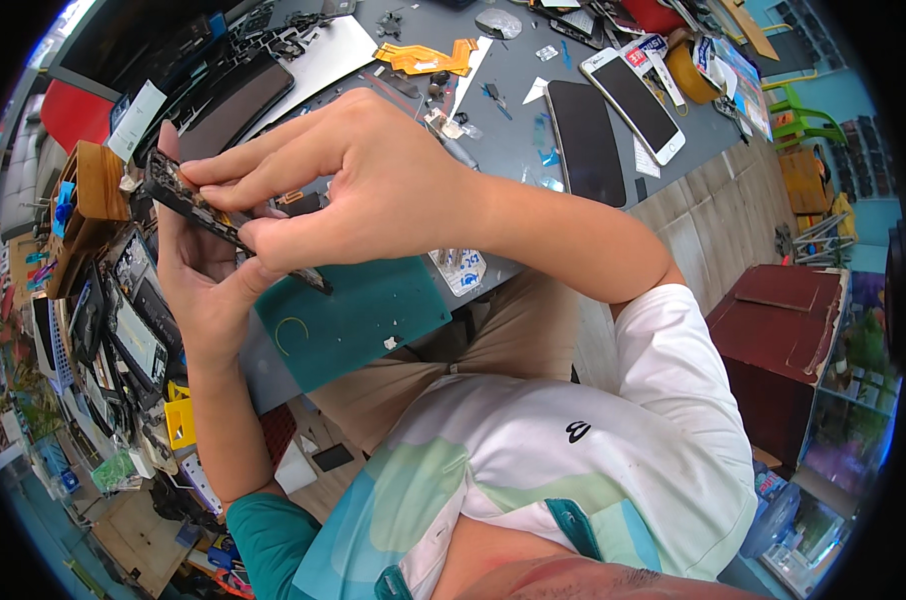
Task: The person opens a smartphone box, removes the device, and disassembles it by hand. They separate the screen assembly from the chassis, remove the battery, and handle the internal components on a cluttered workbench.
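An opened phone body (163,184), dark-framed with its inner parts exposed, is held tilted on its edge above the left side of the desk. My left hand (205,305) supports it from behind and below, with the fingers partly hidden by the phone. Over its inner side, my right hand (348,190) presses its fingertips near the upper end, and its thumb rests lower along the frame. Whether a small part sits under those fingertips is hidden. Beneath both hands lies a green work mat (373,300), carrying a thin yellow ring and a small white scrap.
A black phone (586,140) and a white phone (635,105) lie on the desk to the right. Orange flex cables (428,57) and small parts scatter behind my hands. A wooden organizer (98,195) and several phone shells (138,330) crowd the left. A dark red cabinet (778,320) stands right.
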A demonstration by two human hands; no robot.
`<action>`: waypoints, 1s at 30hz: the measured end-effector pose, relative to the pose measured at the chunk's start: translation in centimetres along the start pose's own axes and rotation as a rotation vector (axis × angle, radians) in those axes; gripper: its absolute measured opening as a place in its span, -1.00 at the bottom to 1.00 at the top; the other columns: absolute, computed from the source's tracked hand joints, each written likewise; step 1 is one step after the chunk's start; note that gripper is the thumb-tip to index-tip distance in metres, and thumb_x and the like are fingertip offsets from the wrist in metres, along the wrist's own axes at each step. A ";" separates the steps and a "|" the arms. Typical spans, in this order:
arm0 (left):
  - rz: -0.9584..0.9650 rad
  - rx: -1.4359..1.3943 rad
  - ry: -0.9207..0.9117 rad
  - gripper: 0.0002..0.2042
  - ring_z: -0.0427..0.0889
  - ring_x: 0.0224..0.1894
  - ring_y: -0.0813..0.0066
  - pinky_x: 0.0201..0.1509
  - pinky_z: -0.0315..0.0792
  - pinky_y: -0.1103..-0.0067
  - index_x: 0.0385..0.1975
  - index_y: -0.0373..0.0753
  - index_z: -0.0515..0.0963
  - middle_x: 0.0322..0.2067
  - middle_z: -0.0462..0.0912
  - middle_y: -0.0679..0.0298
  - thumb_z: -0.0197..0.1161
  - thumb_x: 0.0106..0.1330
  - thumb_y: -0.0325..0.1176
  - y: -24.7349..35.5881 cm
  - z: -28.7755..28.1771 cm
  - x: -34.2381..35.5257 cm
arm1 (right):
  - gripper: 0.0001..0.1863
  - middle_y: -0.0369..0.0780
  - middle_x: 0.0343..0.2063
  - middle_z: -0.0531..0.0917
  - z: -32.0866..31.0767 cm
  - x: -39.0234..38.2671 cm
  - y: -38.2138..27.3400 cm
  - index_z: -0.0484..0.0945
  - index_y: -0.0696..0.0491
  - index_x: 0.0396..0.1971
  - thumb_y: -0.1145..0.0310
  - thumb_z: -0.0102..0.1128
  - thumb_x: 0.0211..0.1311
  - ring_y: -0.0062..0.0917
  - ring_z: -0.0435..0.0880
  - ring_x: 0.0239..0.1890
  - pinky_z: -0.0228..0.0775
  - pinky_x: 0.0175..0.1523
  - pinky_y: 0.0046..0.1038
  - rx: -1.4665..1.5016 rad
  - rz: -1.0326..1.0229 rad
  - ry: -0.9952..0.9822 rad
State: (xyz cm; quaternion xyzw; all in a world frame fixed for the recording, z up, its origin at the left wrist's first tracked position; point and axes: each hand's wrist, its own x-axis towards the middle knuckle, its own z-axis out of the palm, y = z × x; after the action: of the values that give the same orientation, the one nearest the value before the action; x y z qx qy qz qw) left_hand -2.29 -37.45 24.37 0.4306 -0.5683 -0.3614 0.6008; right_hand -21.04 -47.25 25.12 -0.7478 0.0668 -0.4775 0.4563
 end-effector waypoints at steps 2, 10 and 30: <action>-0.020 0.034 0.004 0.20 0.73 0.06 0.37 0.22 0.66 0.43 0.61 -0.46 0.05 0.39 0.40 0.03 0.76 0.07 -0.16 0.1 0.0 0.0 | -0.64 -0.01 0.01 0.84 -0.5 0.0 -0.5 0.84 0.25 -0.10 0.48 0.45 0.06 -0.37 0.89 -0.02 0.72 0.14 -0.42 -0.016 0.028 -0.048; -0.032 0.105 0.046 0.22 0.68 0.10 0.46 0.24 0.61 0.48 0.56 -0.47 0.18 0.60 0.20 0.07 0.78 0.02 0.08 0.3 0.4 -0.1 | -0.64 0.00 0.00 0.84 -0.5 0.1 -0.7 0.84 0.25 -0.10 0.48 0.45 0.06 -0.37 0.89 -0.01 0.72 0.15 -0.43 -0.026 0.023 -0.050; -0.037 -0.053 -0.037 0.24 0.66 0.27 0.22 0.39 0.56 0.34 0.67 -0.40 -0.12 0.32 0.49 0.01 0.73 0.12 -0.31 0.2 0.1 -0.1 | -0.57 0.00 -0.02 0.84 -0.1 0.1 -0.1 0.84 0.25 -0.13 0.31 0.45 0.00 -0.41 0.90 -0.15 0.73 0.01 -0.46 0.018 0.034 -0.005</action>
State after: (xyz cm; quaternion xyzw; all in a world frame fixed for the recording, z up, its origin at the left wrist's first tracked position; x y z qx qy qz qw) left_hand -2.36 -37.31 24.53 0.4179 -0.5616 -0.3954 0.5946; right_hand -21.14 -47.27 25.30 -0.7437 0.0738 -0.4684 0.4712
